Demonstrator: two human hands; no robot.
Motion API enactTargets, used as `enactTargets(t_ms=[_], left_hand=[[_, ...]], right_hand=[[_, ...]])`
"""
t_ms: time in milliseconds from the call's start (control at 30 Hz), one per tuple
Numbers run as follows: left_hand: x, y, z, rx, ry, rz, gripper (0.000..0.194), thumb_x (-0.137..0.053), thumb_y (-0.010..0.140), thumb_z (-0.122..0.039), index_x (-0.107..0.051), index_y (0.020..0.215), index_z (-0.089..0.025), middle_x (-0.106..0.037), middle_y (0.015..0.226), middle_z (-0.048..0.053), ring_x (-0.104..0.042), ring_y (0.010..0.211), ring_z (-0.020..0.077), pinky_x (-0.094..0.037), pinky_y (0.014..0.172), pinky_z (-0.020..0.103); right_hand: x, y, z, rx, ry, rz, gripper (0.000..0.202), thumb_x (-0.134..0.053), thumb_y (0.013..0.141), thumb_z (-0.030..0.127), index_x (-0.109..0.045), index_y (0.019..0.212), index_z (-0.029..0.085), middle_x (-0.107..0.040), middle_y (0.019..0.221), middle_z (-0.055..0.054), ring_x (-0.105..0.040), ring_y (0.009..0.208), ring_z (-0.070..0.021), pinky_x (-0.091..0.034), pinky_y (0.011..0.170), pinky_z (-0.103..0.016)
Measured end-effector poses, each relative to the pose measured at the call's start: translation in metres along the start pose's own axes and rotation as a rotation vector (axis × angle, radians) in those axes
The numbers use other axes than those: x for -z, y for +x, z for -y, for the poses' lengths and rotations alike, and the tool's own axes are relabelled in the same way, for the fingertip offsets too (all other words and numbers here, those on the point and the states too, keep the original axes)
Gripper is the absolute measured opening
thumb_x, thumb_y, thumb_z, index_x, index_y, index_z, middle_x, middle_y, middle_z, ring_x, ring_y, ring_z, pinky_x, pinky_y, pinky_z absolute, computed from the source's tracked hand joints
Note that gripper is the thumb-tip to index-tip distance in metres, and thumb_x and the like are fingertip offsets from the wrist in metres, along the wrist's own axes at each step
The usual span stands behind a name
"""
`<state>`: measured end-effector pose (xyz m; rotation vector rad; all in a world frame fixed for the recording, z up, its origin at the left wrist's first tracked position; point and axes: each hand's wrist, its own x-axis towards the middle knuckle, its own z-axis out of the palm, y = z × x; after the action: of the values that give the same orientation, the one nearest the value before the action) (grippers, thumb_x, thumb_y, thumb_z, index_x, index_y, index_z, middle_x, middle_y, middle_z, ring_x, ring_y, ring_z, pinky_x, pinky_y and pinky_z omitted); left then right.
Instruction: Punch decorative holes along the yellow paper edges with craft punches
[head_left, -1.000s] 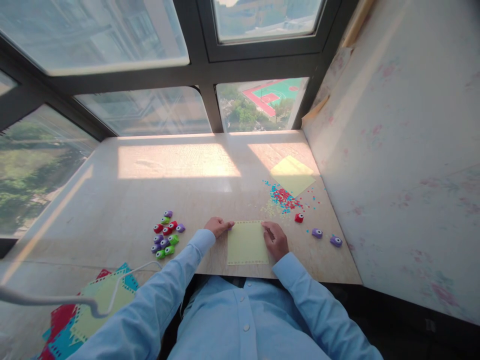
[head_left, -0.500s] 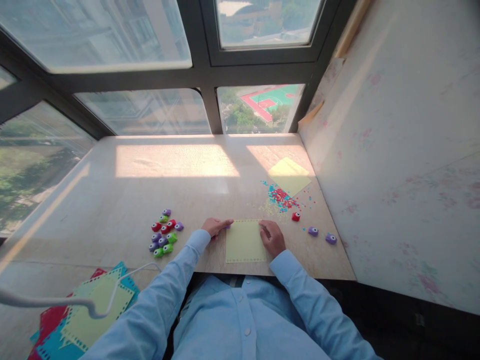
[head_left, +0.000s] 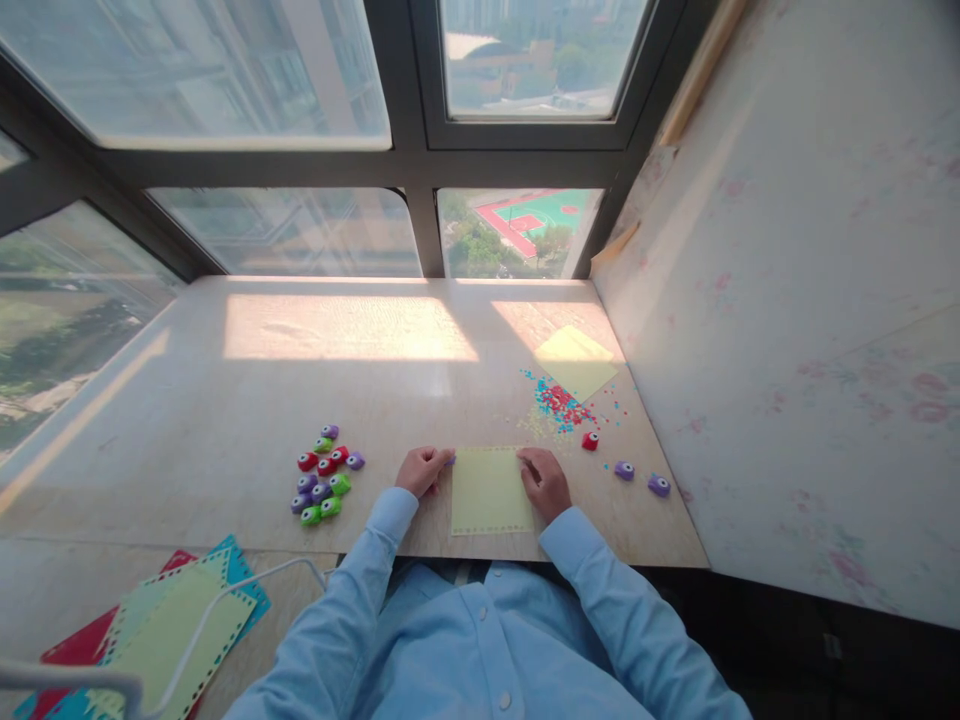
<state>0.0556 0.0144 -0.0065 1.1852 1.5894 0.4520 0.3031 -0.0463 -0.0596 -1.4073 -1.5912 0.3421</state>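
A pale yellow sheet [head_left: 491,492] with punched holes along its top and bottom edges lies flat on the table in front of me. At its upper left corner, my left hand [head_left: 424,470] is closed on a small purple punch [head_left: 451,461], mostly hidden by the fingers. My right hand [head_left: 545,480] rests at the upper right corner, its fingers curled together on the sheet's edge. Behind the sheet lies a heap of red, blue and yellow paper bits [head_left: 562,403].
Several coloured punches [head_left: 324,466] are grouped at the left. A red punch [head_left: 590,441] and two purple ones [head_left: 624,470] sit at the right. Another yellow sheet [head_left: 576,362] lies further back. Stacked punched sheets [head_left: 180,620] and a white bent rod [head_left: 196,635] are at the lower left.
My left thumb and fingers have drawn in around the purple punch at the sheet's upper left corner. The view has shifted slightly; my right hand stays at the sheet.
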Motion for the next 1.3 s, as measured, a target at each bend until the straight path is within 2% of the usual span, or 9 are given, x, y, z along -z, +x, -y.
enactTargets(t_ms=[300, 400, 533, 600, 667, 800, 967, 1167, 1300], left_hand=[[0.001, -0.006, 0.008, -0.051, -0.104, -0.04, 0.041, -0.055, 0.071, -0.057, -0.037, 0.056, -0.024, -0.042, 0.037, -0.008, -0.046, 0.032, 0.0125, -0.032, 0.036, 0.023], [0.001, -0.008, 0.01, -0.07, -0.125, -0.04, 0.042, -0.057, 0.071, -0.058, -0.037, 0.057, -0.024, -0.042, 0.038, -0.008, -0.046, 0.033, 0.0124, -0.032, 0.036, 0.023], [0.002, -0.012, 0.01, -0.101, -0.137, -0.019, 0.045, -0.06, 0.07, -0.06, -0.039, 0.057, -0.023, -0.042, 0.04, -0.008, -0.047, 0.035, 0.012, -0.032, 0.037, 0.022], [0.003, -0.015, 0.009, -0.111, -0.139, -0.007, 0.045, -0.061, 0.07, -0.061, -0.04, 0.058, -0.023, -0.043, 0.041, -0.008, -0.047, 0.036, 0.0118, -0.033, 0.037, 0.022], [0.004, -0.016, 0.008, -0.117, -0.139, 0.001, 0.046, -0.061, 0.07, -0.062, -0.042, 0.059, -0.022, -0.044, 0.042, -0.007, -0.048, 0.037, 0.0119, -0.034, 0.038, 0.022], [0.003, -0.017, 0.009, -0.132, -0.141, 0.008, 0.046, -0.062, 0.071, -0.063, -0.043, 0.06, -0.022, -0.044, 0.043, -0.007, -0.048, 0.038, 0.0121, -0.034, 0.038, 0.022], [0.003, -0.016, 0.011, -0.142, -0.145, 0.003, 0.048, -0.062, 0.071, -0.065, -0.043, 0.06, -0.022, -0.044, 0.044, -0.007, -0.049, 0.039, 0.012, -0.033, 0.036, 0.022], [0.004, -0.016, 0.012, -0.135, -0.139, -0.074, 0.048, -0.06, 0.071, -0.064, -0.04, 0.06, -0.023, -0.044, 0.044, -0.007, -0.05, 0.039, 0.0121, -0.035, 0.037, 0.022], [0.004, -0.016, 0.014, -0.113, -0.109, -0.185, 0.046, -0.055, 0.074, -0.063, -0.037, 0.06, -0.024, -0.042, 0.041, -0.007, -0.046, 0.037, 0.0122, -0.035, 0.038, 0.023]], right_hand=[[0.003, -0.002, -0.002, -0.024, -0.039, 0.038, 0.025, -0.05, 0.084, 0.016, -0.069, 0.099, 0.023, -0.072, 0.094, -0.008, -0.066, 0.092, -0.0233, -0.056, 0.085, -0.042], [0.002, -0.004, -0.003, -0.023, -0.058, 0.034, 0.028, -0.051, 0.088, 0.022, -0.066, 0.112, 0.022, -0.071, 0.105, -0.011, -0.065, 0.101, -0.0257, -0.053, 0.091, -0.047], [-0.001, -0.006, -0.001, 0.017, -0.137, 0.06, 0.048, -0.055, 0.091, 0.036, -0.052, 0.135, 0.018, -0.061, 0.129, -0.017, -0.055, 0.123, -0.0312, -0.045, 0.102, -0.055], [-0.002, -0.006, -0.001, 0.028, -0.156, 0.078, 0.054, -0.056, 0.091, 0.041, -0.047, 0.139, 0.017, -0.059, 0.133, -0.018, -0.052, 0.126, -0.032, -0.044, 0.104, -0.056], [-0.003, -0.006, -0.002, 0.008, -0.137, 0.067, 0.056, -0.058, 0.09, 0.043, -0.046, 0.139, 0.017, -0.061, 0.129, -0.018, -0.054, 0.123, -0.0314, -0.045, 0.103, -0.055], [0.0, -0.006, -0.004, -0.099, -0.007, 0.002, 0.053, -0.064, 0.086, 0.041, -0.051, 0.133, 0.021, -0.069, 0.109, -0.011, -0.063, 0.106, -0.0268, -0.05, 0.097, -0.05], [0.003, -0.005, -0.004, -0.3, 0.303, -0.071, 0.042, -0.066, 0.083, 0.035, -0.057, 0.122, 0.022, -0.069, 0.088, -0.004, -0.067, 0.085, -0.02, -0.057, 0.082, -0.04], [0.008, 0.001, 0.002, -0.426, 0.491, -0.224, 0.045, -0.072, 0.077, 0.034, -0.06, 0.118, 0.02, -0.067, 0.086, -0.005, -0.066, 0.079, -0.0189, -0.057, 0.074, -0.037], [0.009, 0.002, 0.004, -0.456, 0.518, -0.251, 0.041, -0.073, 0.076, 0.034, -0.063, 0.112, 0.018, -0.068, 0.085, -0.005, -0.066, 0.079, -0.0185, -0.056, 0.074, -0.036]])
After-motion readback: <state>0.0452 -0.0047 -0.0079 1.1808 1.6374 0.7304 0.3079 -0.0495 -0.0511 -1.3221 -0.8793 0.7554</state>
